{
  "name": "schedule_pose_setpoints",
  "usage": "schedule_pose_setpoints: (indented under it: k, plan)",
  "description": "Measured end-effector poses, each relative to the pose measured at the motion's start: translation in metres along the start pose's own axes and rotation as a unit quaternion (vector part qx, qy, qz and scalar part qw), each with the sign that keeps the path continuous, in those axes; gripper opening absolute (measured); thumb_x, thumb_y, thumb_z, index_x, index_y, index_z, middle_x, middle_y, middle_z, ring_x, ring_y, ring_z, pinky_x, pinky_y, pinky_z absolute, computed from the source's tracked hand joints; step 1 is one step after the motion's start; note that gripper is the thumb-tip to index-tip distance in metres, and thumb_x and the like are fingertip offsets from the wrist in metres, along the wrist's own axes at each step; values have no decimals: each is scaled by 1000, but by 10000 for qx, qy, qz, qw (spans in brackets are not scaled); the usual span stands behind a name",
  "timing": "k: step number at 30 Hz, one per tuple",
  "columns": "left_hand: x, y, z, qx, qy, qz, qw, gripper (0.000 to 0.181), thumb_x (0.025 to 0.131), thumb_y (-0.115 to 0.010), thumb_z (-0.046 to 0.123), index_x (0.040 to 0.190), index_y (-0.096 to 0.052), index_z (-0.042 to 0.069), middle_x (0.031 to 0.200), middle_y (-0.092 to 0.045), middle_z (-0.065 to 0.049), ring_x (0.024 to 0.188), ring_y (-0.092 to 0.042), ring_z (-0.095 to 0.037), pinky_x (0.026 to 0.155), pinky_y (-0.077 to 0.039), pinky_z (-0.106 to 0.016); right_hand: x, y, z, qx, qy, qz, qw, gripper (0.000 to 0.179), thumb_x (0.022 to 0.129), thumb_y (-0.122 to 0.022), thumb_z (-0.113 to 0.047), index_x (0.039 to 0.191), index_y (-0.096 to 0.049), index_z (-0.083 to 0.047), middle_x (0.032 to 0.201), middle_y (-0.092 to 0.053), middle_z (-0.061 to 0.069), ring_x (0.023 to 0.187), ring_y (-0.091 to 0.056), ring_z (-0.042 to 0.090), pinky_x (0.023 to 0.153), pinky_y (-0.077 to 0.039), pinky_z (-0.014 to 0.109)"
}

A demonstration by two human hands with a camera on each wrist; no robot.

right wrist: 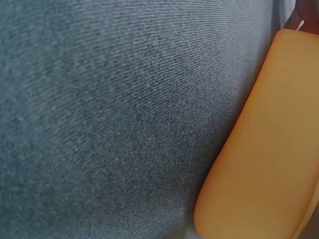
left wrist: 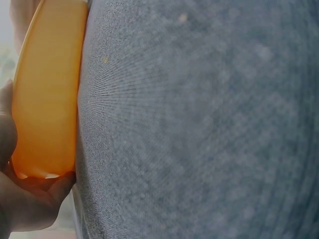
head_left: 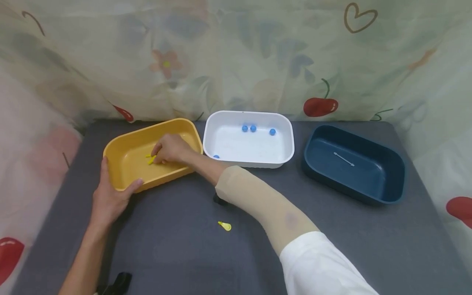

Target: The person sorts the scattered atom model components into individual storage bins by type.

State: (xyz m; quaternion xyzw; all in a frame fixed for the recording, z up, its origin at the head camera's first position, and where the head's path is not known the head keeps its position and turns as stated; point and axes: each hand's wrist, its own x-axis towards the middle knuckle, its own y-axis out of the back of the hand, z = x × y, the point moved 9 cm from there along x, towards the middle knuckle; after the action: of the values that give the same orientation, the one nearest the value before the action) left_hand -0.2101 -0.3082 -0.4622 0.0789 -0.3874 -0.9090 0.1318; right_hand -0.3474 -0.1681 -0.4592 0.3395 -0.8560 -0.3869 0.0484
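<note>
My left hand grips the near left corner of a yellow plastic tub, thumb along the front wall and fingers at the left side. In the left wrist view the tub's outer wall stands between the fingers and thumb. My right hand reaches down into the tub, fingertips pinching a small yellow balloon low over its floor; the fingers partly hide the yellow pieces there. Another limp yellow balloon lies on the dark grey table in front.
Beside the yellow tub stands a white tub with several small blue balls. Farther right, a navy tub holds a thin white cotton swab. A patterned curtain hangs behind the table. The right forearm crosses the table's middle.
</note>
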Motion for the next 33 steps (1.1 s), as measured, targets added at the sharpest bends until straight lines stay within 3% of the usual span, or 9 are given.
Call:
schedule_pose_setpoints:
  k: [10,16,21,23,25,28,31,33]
  plan:
    - [0,0,1,3,26,0,10000,113,87,-75,44,160,8,23,156,-23,-33,130,-33,-59,106,-26,-65,0,-2,-6,-687,284,-116,9972,25,82,-80,-20,106,-80,-18,69,-68,-10,62,-58,2,63,-42,13]
    - [0,-1,0,25,55,-13,10000,113,87,-75,44,160,8,22,156,-22,-33,130,-33,-59,106,-26,-65,-2,-2,-2,-581,177,-219,9979,26,84,-78,-21,110,-79,-19,66,-67,-9,61,-57,3,59,-41,15]
    - [-1,2,-2,2,50,12,10000,113,87,-75,43,159,9,21,159,-18,-30,132,-31,-59,107,-25,-65,-5,2,-1,134,72,-108,9998,20,88,-76,-26,107,-80,-21,61,-64,-6,58,-57,6,54,-37,16]
    - [-1,3,-3,-2,54,31,10000,113,87,-75,43,159,9,21,159,-18,-30,131,-31,-59,107,-25,-65,-8,5,-1,665,-67,-77,9977,17,89,-76,-26,104,-80,-20,63,-66,-4,58,-60,7,55,-41,14]
    - [-1,3,-3,4,51,28,10000,113,87,-75,43,159,9,21,158,-19,-30,131,-32,-59,107,-25,-65,-12,8,0,1258,-229,-34,9918,16,88,-77,-23,102,-80,-18,67,-69,-3,60,-64,9,58,-48,15]
    - [0,1,-2,39,45,-2,10000,113,87,-75,44,160,9,20,156,-21,-33,130,-32,-60,106,-26,-65,-20,14,3,2222,-437,1,9740,16,88,-77,-16,103,-79,-11,77,-74,1,66,-70,13,62,-56,24]
    - [0,0,0,23,43,-19,10000,113,87,-74,44,160,9,21,156,-22,-34,130,-32,-60,106,-26,-66,-28,18,5,2740,-468,-6,9606,19,88,-77,-13,105,-78,-7,85,-75,3,72,-73,17,64,-58,28]
    - [0,-1,0,23,39,-23,10000,113,87,-74,44,160,9,20,155,-22,-34,130,-32,-61,106,-26,-66,-33,20,5,2887,-421,-62,9565,21,87,-77,-13,107,-78,-6,87,-76,4,74,-73,19,65,-59,31]
